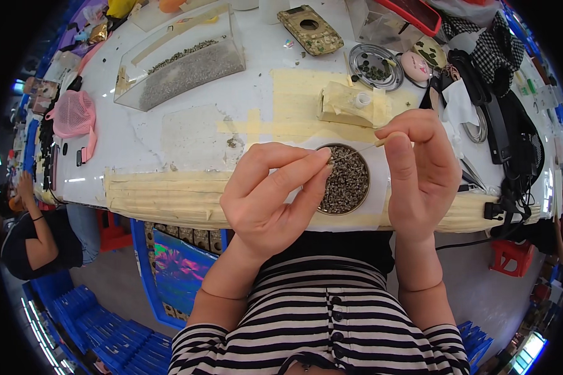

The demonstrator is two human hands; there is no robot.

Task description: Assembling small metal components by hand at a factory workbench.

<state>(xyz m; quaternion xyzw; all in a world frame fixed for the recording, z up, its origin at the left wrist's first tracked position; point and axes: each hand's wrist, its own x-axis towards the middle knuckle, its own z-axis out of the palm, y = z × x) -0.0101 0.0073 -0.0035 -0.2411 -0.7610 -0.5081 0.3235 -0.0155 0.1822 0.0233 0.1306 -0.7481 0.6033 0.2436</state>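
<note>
My left hand [272, 197] is closed in a pinch, thumb against forefinger, on one end of a thin wire-like rod [356, 152]. The rod slants up over a round tin [369, 181] filled with small grey metal pieces [343, 184]. At its other end a small yellowish tip [380, 143] sits between the thumb and curled forefinger of my right hand [422, 172]. Whether rod and tip are one piece I cannot tell. Just behind the tin stands a tape-covered block [338, 107] with a small clear round cup [362, 99] on it.
A clear bin [194, 81] of small metal parts stands at the far left. Further back lie a camouflage toy tank hull [309, 30] and a round dish [376, 67] of dark green pieces. Tweezers [472, 174] and black straps [510, 125] lie at right. A person [40, 240] sits at left.
</note>
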